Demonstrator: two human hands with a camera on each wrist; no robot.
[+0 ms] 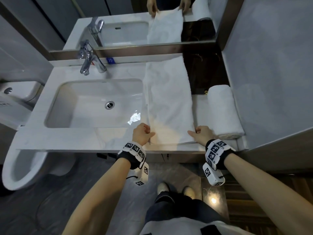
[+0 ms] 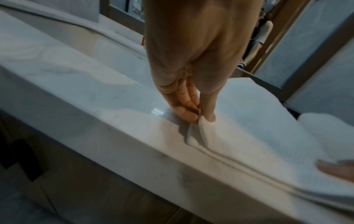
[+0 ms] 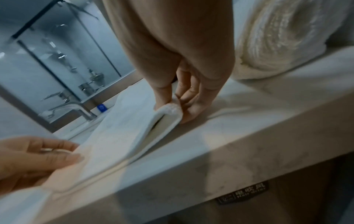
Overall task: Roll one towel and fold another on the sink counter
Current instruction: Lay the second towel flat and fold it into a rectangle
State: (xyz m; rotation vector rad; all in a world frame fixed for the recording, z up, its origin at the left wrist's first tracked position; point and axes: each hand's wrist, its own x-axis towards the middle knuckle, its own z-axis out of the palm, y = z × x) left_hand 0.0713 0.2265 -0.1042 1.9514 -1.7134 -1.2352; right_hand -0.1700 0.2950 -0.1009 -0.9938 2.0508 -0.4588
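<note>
- A white flat towel (image 1: 167, 100) is laid lengthwise on the table (image 1: 71, 138), just right of the sink basin (image 1: 94, 102), running from the mirror wall to the table's front edge.
- The flat towel is seen doubled over in layers; stacked edges are visible along its near end in both wrist views.
- The near left corner of the flat towel is pinched by the left hand (image 1: 142, 134); in the left wrist view the thumb and fingers (image 2: 188, 112) are closed on a small raised fold of cloth at the table's front edge.
- The near right corner of the flat towel is held by the right hand (image 1: 202, 134); in the right wrist view the corner is gripped between thumb and fingers (image 3: 191, 106), and the layers are lifted slightly apart there.
- A second towel, the rolled towel (image 1: 223, 111), is lying on the table to the right of the flat towel, near it but apart, with its spiral end facing the front edge.
- A chrome faucet (image 1: 89, 63) is mounted behind the sink basin, against the wall.
- A drain (image 1: 109, 105) is set in the floor of the sink basin.
- A toilet (image 1: 20, 160) is standing left of the sink basin, below table level.
- A mirror (image 1: 144, 22) is fixed above the sink basin; both hands and both towels are reflected in it.
- A labelled plate (image 3: 243, 195) is fixed to the cabinet front beneath the table; its text cannot be read with certainty.
</note>
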